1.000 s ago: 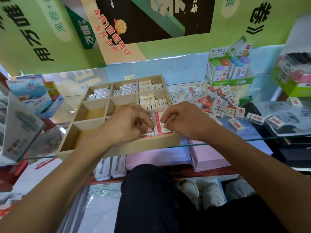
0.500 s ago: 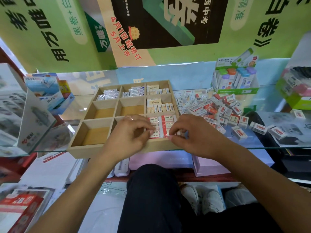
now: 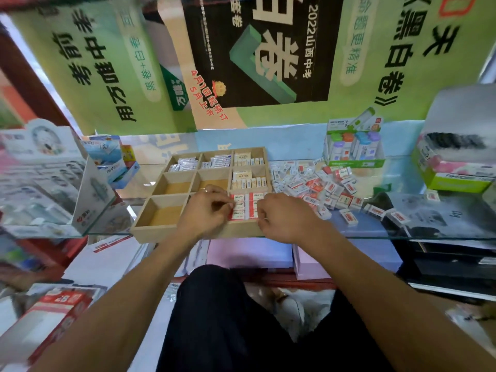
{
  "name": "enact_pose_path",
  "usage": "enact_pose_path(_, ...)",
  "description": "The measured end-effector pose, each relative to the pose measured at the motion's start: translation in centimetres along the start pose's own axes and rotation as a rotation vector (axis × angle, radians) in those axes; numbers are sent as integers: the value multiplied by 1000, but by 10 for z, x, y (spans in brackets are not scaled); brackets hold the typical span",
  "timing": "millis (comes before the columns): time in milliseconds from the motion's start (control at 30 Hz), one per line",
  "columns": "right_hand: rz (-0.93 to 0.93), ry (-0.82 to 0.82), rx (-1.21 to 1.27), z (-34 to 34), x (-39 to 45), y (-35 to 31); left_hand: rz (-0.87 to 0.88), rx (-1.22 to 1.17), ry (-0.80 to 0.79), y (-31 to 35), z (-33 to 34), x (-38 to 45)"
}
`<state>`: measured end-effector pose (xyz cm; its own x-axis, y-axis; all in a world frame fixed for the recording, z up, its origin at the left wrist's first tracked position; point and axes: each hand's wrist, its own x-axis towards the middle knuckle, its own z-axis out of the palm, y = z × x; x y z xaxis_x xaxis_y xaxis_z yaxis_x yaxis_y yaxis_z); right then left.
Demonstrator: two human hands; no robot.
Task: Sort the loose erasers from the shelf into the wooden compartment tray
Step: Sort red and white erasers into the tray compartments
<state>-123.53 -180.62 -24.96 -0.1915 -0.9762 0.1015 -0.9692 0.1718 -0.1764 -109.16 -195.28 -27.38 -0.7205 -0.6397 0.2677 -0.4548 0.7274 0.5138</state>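
my left hand [image 3: 205, 210] has its fingers curled, pinching the left edge of the red-and-white erasers [image 3: 245, 206] in the near right compartment of the wooden tray [image 3: 150, 233]; my right hand [image 3: 279, 217] is curled at their right edge, though i cannot tell whether it truly grips one. i'd square the rows by pressing gently from both sides, keeping labels up. to the right, the loose erasers [image 3: 316, 183] still lie heaped on the glass shelf [image 3: 442, 232], just beside the tray.

Both hands [image 3: 206, 210] [image 3: 281, 217] curled, fingertips together
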Motion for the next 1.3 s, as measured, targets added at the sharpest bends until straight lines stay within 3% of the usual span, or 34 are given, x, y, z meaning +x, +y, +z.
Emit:
enact_pose_path(133, 57, 45, 161, 8, -4, 5, -25, 85, -64, 12, -9, 1)
enact_pose_path(300, 124, 140, 623, 4, -21, 26, 25, 416, -271, 39, -18, 14)
enact_pose_path(433, 281, 310, 638, -3, -37, 62, 172, 512, -363, 64, -14, 27)
enact_pose_path(633, 430, 399, 578, -8, -61, 98, 345, 331, -408, 103, 16, 50)
enact_pose_path(1000, 574, 439, 525, -6, -84, 137, 548, 201, -455, 113, 79, 80)
enact_pose_path(1300, 691, 352, 339, -22, -21, 179, 676, 179, -552, 118, 86, 110)
